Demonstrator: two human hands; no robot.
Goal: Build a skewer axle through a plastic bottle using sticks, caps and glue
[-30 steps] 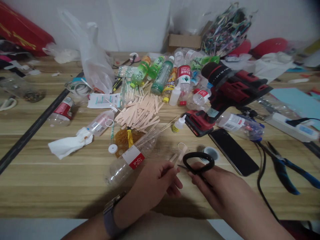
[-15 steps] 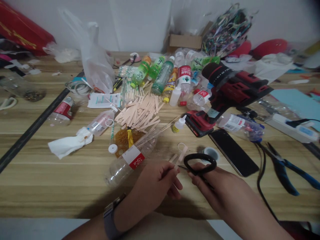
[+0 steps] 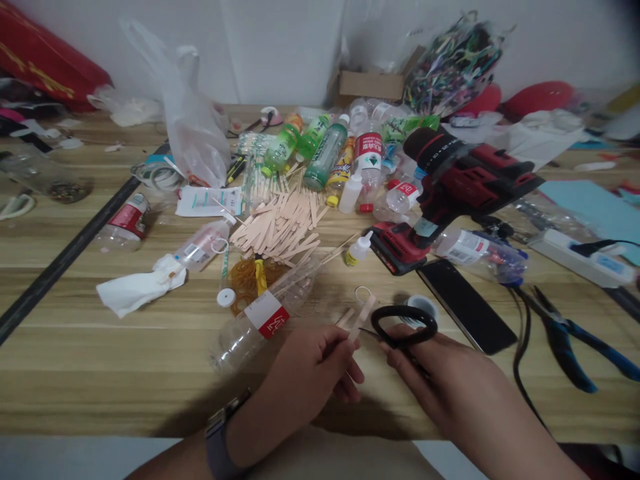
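Observation:
Near the front of the table, my left hand [image 3: 320, 363] pinches a flat wooden craft stick [image 3: 362, 317], whose upper end sticks out past the thumb. My right hand [image 3: 430, 367] is closed around a pair of scissors [image 3: 405, 327] with black loop handles. The dark blade tip points left, close beside the stick; I cannot tell whether it touches. Just behind my left hand lies a clear plastic bottle [image 3: 240, 340] with a red and white label. A short stick piece [image 3: 345, 317] and a thin ring [image 3: 363, 293] are on the table beyond the fingers.
A heap of craft sticks [image 3: 280, 223] fills the middle, with several bottles behind it. A red and black cordless drill [image 3: 450, 187] stands right of a small glue bottle [image 3: 358, 249]. Further right are a phone [image 3: 467, 305], blue-handled pliers [image 3: 565, 333] and a power strip [image 3: 583, 257].
The scissors in my right hand have shifted slightly right, so the blade tip is a little further from my left fingers. My left hand stays almost still with the stick.

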